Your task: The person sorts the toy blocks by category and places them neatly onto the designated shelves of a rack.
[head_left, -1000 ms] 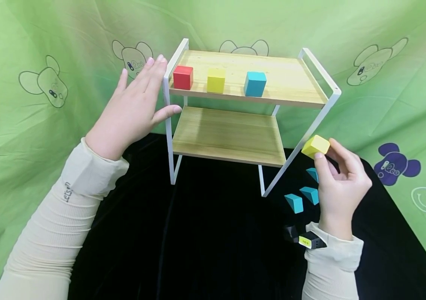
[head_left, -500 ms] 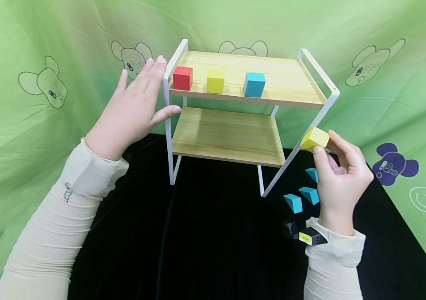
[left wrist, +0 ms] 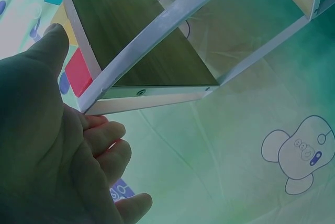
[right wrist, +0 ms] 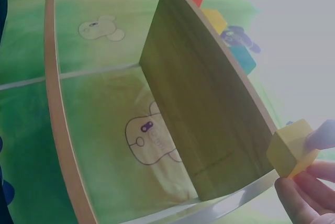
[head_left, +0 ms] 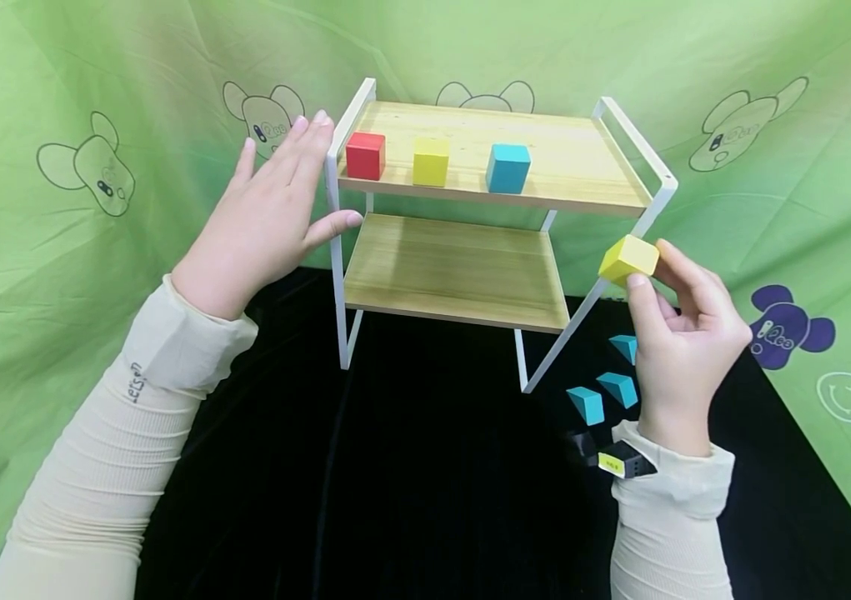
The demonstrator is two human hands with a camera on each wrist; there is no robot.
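Observation:
A white-framed two-tier wooden shelf (head_left: 631, 137) stands on black cloth. On its top board sit a red cube (head_left: 365, 156), a yellow cube (head_left: 431, 162) and a blue cube (head_left: 508, 168). My left hand (head_left: 275, 208) lies flat with straight fingers against the shelf's left frame; the left wrist view shows the fingers (left wrist: 104, 135) touching the white bar (left wrist: 157, 30). My right hand (head_left: 676, 333) pinches another yellow cube (head_left: 628, 259) beside the shelf's right front leg. In the right wrist view that yellow cube (right wrist: 291, 147) sits at the fingertips (right wrist: 303, 192) near the shelf edge.
Three blue wedge blocks (head_left: 588, 405) lie on the black cloth (head_left: 433, 483) right of the shelf, partly behind my right hand. A black device with a yellow label (head_left: 616, 462) is at the right wrist. Green printed fabric (head_left: 57, 167) encloses the scene. The lower board (head_left: 455, 271) holds nothing.
My right hand has lifted the yellow cube upward, from near the lower board's height toward the right leg's upper part. The left hand has stayed on the frame.

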